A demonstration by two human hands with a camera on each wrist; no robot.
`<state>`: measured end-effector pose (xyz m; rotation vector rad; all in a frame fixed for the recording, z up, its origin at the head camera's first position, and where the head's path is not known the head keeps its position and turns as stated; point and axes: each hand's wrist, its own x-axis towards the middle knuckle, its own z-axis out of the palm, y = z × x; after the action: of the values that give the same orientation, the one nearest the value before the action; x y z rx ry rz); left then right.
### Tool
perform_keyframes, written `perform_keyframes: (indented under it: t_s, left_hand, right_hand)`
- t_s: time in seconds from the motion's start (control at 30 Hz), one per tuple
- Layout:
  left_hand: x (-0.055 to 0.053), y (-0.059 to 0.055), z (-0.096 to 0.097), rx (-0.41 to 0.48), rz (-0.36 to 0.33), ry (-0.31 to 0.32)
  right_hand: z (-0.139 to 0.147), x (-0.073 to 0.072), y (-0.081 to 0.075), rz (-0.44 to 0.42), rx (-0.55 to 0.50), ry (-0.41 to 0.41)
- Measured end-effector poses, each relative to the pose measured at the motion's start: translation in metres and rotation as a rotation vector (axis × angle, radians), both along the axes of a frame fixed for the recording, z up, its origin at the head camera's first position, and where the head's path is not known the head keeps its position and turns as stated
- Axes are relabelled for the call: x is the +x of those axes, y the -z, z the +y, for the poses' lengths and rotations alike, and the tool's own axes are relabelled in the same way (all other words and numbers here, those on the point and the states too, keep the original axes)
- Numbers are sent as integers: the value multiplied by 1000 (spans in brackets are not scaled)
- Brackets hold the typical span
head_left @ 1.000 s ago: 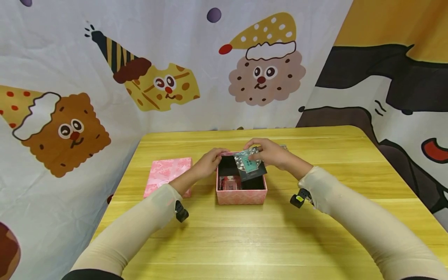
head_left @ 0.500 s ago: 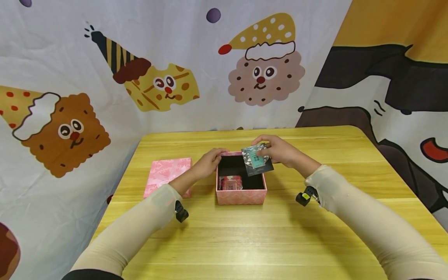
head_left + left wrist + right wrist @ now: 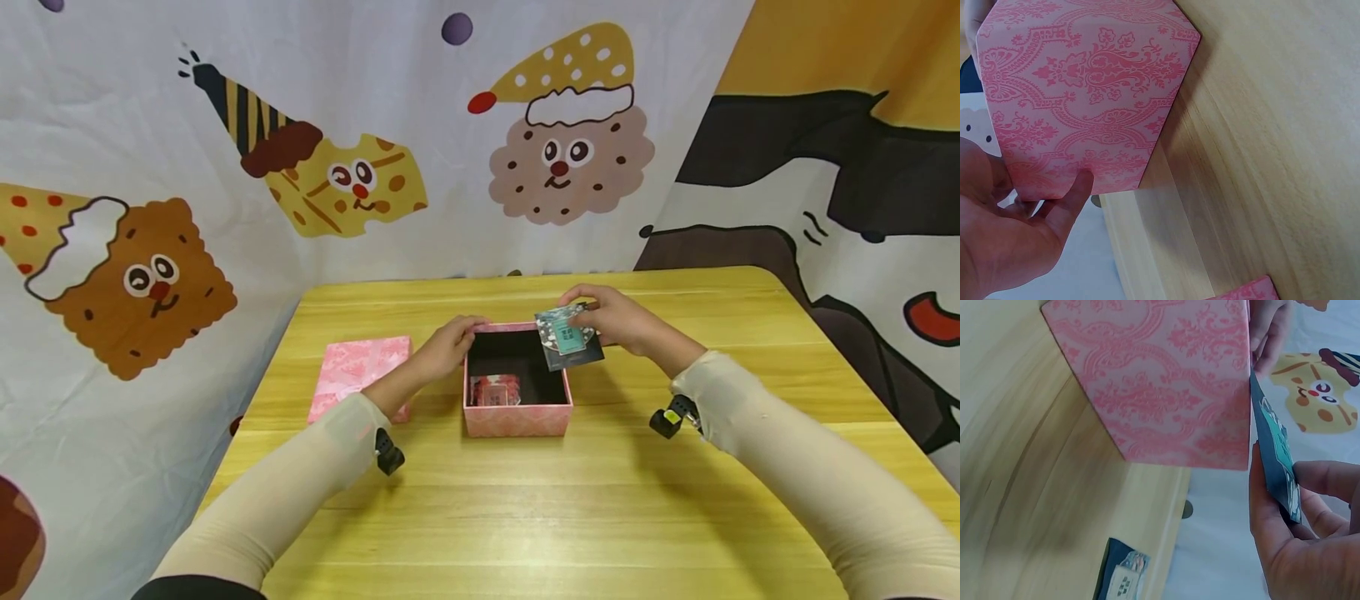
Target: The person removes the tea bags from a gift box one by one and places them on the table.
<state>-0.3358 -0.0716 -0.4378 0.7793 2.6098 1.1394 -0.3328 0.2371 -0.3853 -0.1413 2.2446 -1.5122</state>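
Observation:
A pink patterned box [image 3: 517, 422] with a black inside stands uncovered on the table. My left hand [image 3: 447, 348] grips its far left corner; in the left wrist view the thumb presses the outer wall [image 3: 1097, 81]. Between thumb and fingers my right hand [image 3: 626, 323] pinches a flat square packet [image 3: 572, 358], dark with a teal label. This packet overlaps the far right rim of the box, tilted, and the right wrist view shows it edge-on beside the wall. Inside the box, at the near left, lies a red packet [image 3: 497, 390] with a pale label.
The pink box lid [image 3: 360, 371] lies on the wooden table [image 3: 480, 508] left of the box, partly behind my left forearm. Another dark packet with a pale label [image 3: 1124, 578] rests on the table near the far edge. A cartoon-printed cloth [image 3: 450, 242] hangs behind the table.
My right hand has carried the dark packet from over the middle of the box to the right and away, past its far right rim. The left hand has stayed on the box.

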Motion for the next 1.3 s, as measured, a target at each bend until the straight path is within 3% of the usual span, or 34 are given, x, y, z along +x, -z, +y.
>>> perform_keyframes:
  t_s: [0.67, 1.3]
  left_hand:
    - [-2, 3, 0, 2, -10, -5]
    - [-2, 2, 1, -4, 4, -6]
  right_hand:
    - [26, -3, 3, -33, 1, 122]
    - [51, -10, 36, -68, 39, 128]
